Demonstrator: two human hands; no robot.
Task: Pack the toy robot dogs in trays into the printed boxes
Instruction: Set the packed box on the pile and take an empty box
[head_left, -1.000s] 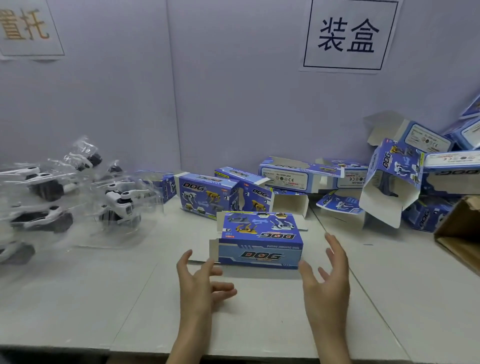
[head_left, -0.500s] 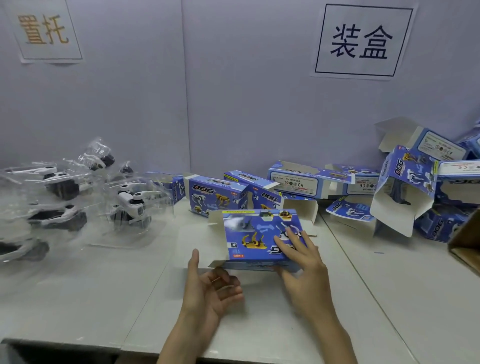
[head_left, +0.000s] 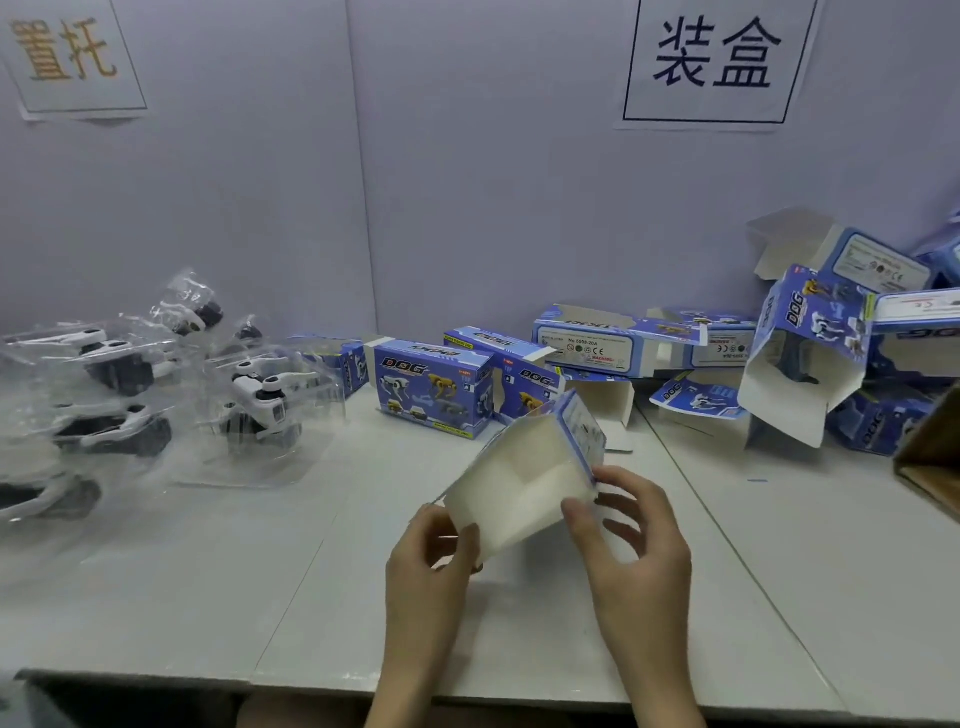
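Both my hands hold a blue printed box (head_left: 524, 478) above the table, its open end turned toward me so the white inside shows. My left hand (head_left: 431, 577) pinches its lower left flap. My right hand (head_left: 634, 561) grips its right edge with the thumb on the inside. Toy robot dogs in clear plastic trays (head_left: 265, 405) lie piled at the left, white and black. More printed boxes (head_left: 434, 387) stand behind the held one.
A heap of open blue boxes (head_left: 800, 358) fills the back right by the wall. A brown carton corner (head_left: 930, 462) juts in at the right edge. The white table (head_left: 208, 571) ends at a front edge near me. Two paper signs hang on the wall.
The box was lying on the table with both hands apart from it. My hands took hold of it, lifted it and turned its open end toward me.
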